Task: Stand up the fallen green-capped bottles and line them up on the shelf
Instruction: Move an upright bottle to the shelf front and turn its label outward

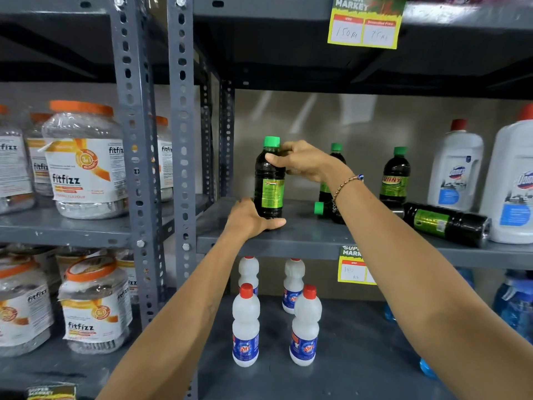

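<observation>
Landmark: held bottle (pixel 269 180), dark liquid, green cap, green label, upright on the grey shelf (pixel 288 241) near its left front corner.
Green-capped bottles, count: five in view.
Upright: three. The held bottle; a second upright bottle (pixel 337 157) behind and to the right of it, mostly hidden by the right wrist; a third upright bottle (pixel 395 176) further right, label reading "UNNY".
Fallen: two. One fallen bottle (pixel 324 209) lies just right of the held bottle, long axis running left to right, cap pointing towards the held bottle, body hidden behind the right forearm. A second fallen bottle (pixel 445 223) lies well to the right, long axis across the shelf and slightly towards the front, base facing right front; cap end hidden.
Held bottle, axis: vertical, cap up, base on the shelf.
Left hand (pixel 251 219): fingers curled round the base of the held bottle, thumb in front, touching it.
Right hand (pixel 302 161): fingers closed about the neck and shoulder just under the cap; beaded bracelet (pixel 344 186) on the wrist.
White jugs (pixel 457 166): two, red caps, far right of the held bottle, same shelf.
White red-capped bottles (pixel 245 324): four, upright, on the shelf below the held bottle.
Orange-lidded jars (pixel 83 160): several, left of the held bottle, in the neighbouring rack.
</observation>
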A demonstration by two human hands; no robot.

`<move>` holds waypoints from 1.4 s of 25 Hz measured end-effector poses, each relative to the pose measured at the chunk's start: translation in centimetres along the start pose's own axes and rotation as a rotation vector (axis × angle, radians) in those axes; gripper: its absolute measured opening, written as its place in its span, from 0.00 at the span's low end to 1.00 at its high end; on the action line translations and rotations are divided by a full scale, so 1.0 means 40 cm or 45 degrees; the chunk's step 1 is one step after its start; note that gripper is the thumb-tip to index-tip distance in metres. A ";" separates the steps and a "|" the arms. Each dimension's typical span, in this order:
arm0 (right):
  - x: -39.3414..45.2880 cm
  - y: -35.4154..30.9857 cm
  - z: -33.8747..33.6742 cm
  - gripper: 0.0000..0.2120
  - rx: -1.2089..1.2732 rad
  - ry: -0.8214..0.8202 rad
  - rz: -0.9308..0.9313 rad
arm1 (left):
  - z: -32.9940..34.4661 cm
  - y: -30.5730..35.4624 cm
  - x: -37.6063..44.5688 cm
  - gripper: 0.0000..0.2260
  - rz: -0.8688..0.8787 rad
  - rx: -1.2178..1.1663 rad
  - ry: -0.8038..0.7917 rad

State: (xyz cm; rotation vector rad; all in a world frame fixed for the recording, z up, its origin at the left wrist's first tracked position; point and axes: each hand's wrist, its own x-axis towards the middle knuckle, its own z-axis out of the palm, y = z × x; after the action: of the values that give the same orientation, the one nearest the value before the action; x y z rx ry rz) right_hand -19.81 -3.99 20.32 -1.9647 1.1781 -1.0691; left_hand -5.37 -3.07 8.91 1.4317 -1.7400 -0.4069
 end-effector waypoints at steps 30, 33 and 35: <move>-0.029 0.010 -0.003 0.19 -0.008 0.044 -0.032 | -0.017 -0.012 0.013 0.38 0.037 -0.236 -0.207; -0.030 0.008 0.002 0.22 -0.079 0.092 -0.055 | -0.013 -0.008 0.010 0.41 0.030 -0.187 -0.148; -0.031 0.006 0.004 0.24 -0.077 0.106 -0.072 | -0.018 -0.003 0.010 0.39 0.000 -0.221 -0.176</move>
State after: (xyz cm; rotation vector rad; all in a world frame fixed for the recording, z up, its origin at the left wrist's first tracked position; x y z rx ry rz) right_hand -20.12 -2.97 19.65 -2.0280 1.2181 -1.1666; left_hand -4.76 -3.32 9.41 1.3056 -1.7667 -0.6544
